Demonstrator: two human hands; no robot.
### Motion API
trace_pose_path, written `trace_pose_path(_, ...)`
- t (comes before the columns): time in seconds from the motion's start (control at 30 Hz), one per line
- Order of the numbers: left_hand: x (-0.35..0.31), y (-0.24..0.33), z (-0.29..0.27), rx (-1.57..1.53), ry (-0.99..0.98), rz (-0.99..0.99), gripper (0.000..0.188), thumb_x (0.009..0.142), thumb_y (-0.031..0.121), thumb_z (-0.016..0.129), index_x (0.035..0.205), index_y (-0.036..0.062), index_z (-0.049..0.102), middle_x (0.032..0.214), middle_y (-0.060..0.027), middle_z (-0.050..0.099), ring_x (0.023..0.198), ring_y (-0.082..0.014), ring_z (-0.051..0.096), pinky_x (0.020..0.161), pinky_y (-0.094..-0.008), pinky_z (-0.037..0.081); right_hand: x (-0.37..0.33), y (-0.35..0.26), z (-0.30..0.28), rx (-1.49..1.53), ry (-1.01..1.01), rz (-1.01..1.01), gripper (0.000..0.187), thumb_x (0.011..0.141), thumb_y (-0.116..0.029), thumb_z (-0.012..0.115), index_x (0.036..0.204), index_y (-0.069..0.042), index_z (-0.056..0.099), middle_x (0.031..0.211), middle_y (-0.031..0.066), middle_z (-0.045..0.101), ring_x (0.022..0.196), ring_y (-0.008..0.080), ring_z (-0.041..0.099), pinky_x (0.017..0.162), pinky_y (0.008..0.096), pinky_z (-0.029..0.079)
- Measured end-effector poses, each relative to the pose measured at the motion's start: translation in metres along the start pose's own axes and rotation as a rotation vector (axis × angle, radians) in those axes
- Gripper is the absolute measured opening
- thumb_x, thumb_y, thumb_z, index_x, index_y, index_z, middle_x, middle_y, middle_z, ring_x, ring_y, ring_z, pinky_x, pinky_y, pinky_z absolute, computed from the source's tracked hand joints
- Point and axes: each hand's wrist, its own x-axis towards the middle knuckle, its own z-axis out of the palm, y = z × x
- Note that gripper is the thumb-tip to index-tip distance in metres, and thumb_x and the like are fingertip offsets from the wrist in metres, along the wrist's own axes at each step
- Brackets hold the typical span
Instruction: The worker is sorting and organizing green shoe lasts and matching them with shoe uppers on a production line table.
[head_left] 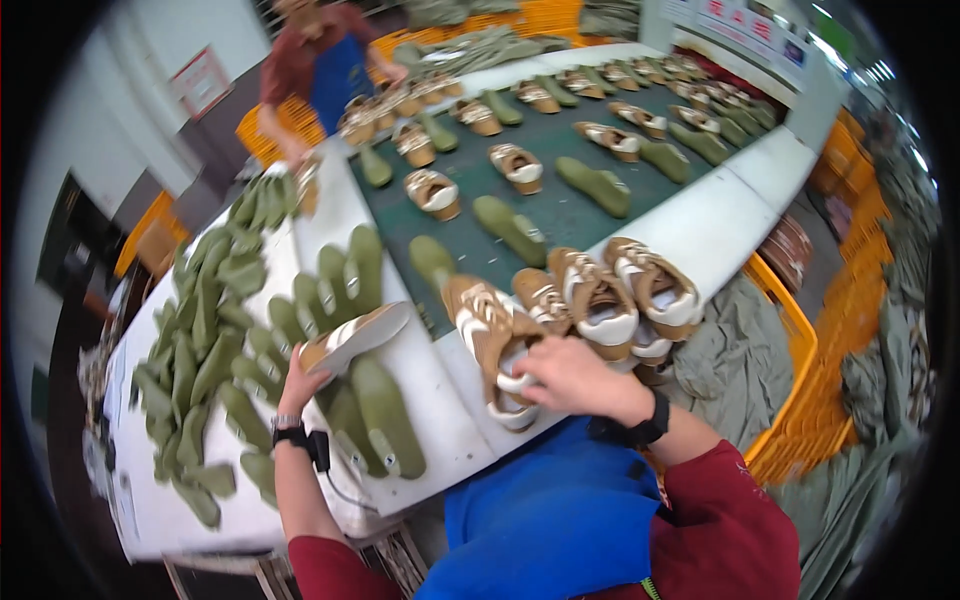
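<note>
My left hand [303, 380] grips a tan-and-white sneaker [358, 336] by its heel end, tipped on its side with the pale sole showing. Beneath it, pairs of green insoles [386, 412] lie on the white tabletop. At the table's near edge, my right hand [572, 374] has its fingers closed at the heel opening of another tan sneaker [482, 312] with white stripes. That shoe's toe points away from me, toward a green insole [432, 258]. Just right of it stand several more tan sneakers [598, 300], bunched together.
A dark green conveyor belt [460, 235] carries rows of sneakers and green insoles. On the left, a loose heap of green insoles [195, 350] covers the white table [135, 500]. Orange crates [815, 400] with grey-green cloth stand right. A co-worker [325, 60] handles a shoe at the far left.
</note>
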Motion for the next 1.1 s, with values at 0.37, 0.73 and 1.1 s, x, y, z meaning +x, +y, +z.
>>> trace_pose_path(0.37,-0.021,0.136,0.020,-0.012,-0.002,-0.085,0.052,0.077,0.024,0.069,0.117,-0.0031,0.049,0.104,-0.0140,0.062,0.092,-0.0216,0.061,0.079,-0.0317,0.048,-0.036,0.026,0.034,-0.007,0.099,0.139,0.024,0.075,-0.025,0.066,0.094,-0.010,0.061,0.084,0.0090,0.061,0.083,0.0281,0.060,0.066,0.0402,0.048)
trace_pose_path(0.73,-0.158,0.234,0.125,-1.541,-0.381,-0.520,0.067,0.091,0.058,0.034,0.133,0.0064,0.038,0.121,-0.0184,0.054,0.103,-0.0404,0.057,0.067,-0.0505,0.057,-0.008,0.010,0.013,0.542,0.293,-0.047,0.051,0.077,-0.024,0.066,0.120,-0.002,0.049,0.107,0.0174,0.056,0.101,0.0348,0.053,0.089,0.0418,0.041)
trace_pose_path(1.1,-0.173,0.254,0.164,-1.109,-0.407,-0.517,0.039,0.093,0.024,0.049,0.125,0.0027,0.045,0.117,-0.0197,0.051,0.105,-0.0349,0.051,0.090,-0.0405,0.044,-0.006,0.012,0.061,0.862,0.270,0.112,0.038,0.072,-0.009,0.061,0.109,0.001,0.056,0.092,0.0223,0.061,0.084,0.0377,0.060,0.070,0.0402,0.048)
